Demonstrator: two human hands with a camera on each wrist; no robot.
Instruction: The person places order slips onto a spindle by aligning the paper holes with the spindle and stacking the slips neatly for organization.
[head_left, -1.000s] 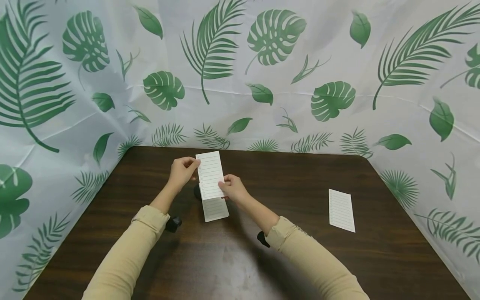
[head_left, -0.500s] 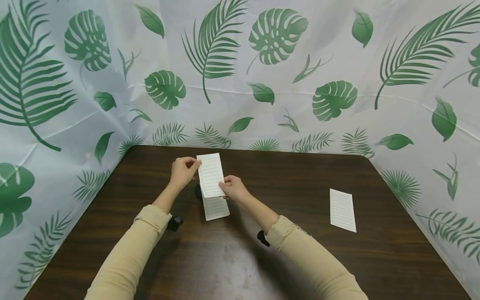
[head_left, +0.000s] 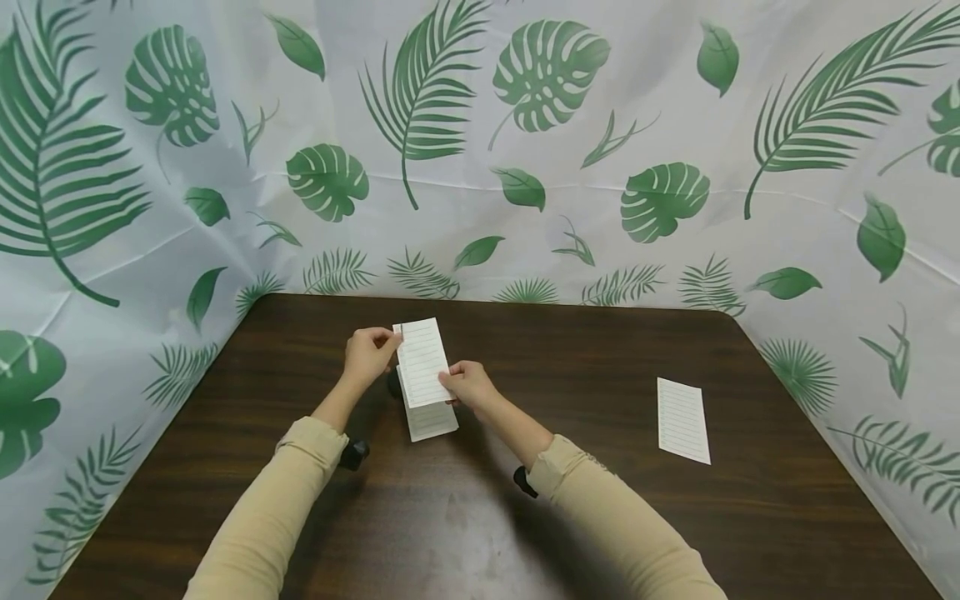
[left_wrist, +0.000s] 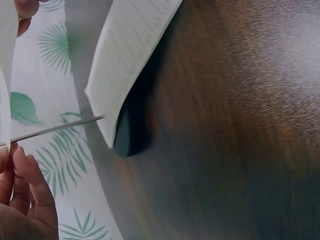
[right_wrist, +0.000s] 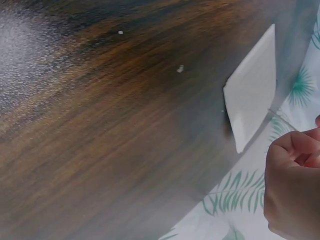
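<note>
In the head view my left hand point(head_left: 367, 357) pinches the upper left corner of a ruled white paper slip point(head_left: 422, 365). My right hand point(head_left: 470, 386) pinches the same slip at its lower right edge, thumb on top. Below it, more ruled slips point(head_left: 433, 425) lie on the black base point(head_left: 393, 384) of a paper spike, partly hidden by the held slip. In the left wrist view the thin metal spike point(left_wrist: 57, 129) rises from the lower slips to my left fingertips at the held slip. A dark line shows at the held slip's top left corner in the head view.
A single ruled slip point(head_left: 683, 420) lies apart on the right of the dark wooden table point(head_left: 570, 358). Black wrist cameras sit under both cuffs. A white cloth with green leaves point(head_left: 450, 192) stands behind the table and along its sides.
Both hands have come down a little with the held slip, closer to the slips below. A dark line now shows at its top left corner. The slip on the right has stayed put.
</note>
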